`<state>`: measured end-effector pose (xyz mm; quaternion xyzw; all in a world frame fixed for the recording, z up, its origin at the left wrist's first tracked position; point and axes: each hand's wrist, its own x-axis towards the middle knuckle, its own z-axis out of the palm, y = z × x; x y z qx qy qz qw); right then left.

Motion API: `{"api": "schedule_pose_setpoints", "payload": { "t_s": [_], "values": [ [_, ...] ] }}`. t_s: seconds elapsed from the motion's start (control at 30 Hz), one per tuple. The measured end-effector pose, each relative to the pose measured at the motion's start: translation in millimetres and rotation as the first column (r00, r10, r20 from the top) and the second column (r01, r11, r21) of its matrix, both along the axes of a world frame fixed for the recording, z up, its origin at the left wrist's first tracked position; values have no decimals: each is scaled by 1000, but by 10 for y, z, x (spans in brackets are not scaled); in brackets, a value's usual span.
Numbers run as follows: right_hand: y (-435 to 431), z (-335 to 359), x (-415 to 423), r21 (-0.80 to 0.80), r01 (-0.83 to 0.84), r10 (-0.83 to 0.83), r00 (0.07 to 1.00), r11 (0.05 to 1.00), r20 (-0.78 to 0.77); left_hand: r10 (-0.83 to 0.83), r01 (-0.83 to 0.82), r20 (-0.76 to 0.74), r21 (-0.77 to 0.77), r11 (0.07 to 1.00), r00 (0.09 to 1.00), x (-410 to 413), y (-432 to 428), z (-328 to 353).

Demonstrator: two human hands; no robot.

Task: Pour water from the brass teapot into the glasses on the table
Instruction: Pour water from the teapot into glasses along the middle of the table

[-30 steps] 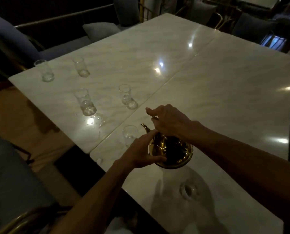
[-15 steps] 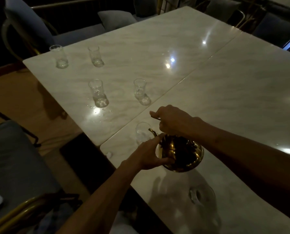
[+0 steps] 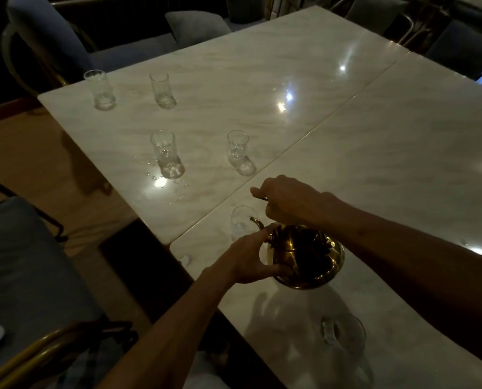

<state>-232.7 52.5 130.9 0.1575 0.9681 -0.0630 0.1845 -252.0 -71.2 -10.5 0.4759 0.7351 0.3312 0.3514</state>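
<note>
The brass teapot hangs just above the marble table, tilted so its curved spout sits over the rim of a small clear glass near the table corner. My right hand grips the thin handle from above. My left hand cups the pot's left side. Several more clear glasses stand on the adjoining table: one by the seam, one with spilled drops around it, and two further back. Another glass stands near me, below the pot.
Two marble tables meet along a diagonal seam. Water drops lie beside the middle-left glass. Cushioned chairs with brass frames ring the far and left sides; a grey seat is at the lower left.
The view has shifted a little, so the tables sit further right and lower. Both hands keep their hold, and the teapot stays tilted with its spout at the nearest glass.
</note>
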Motion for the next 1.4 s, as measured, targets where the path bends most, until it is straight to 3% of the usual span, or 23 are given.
{"api": "schedule_pose_setpoints", "payload": {
  "t_s": [1.4],
  "values": [
    [-116,242,-74,63,32,-36,997,997,63,-10,9,49,20,1000,999,-29,-36,129]
  ]
}}
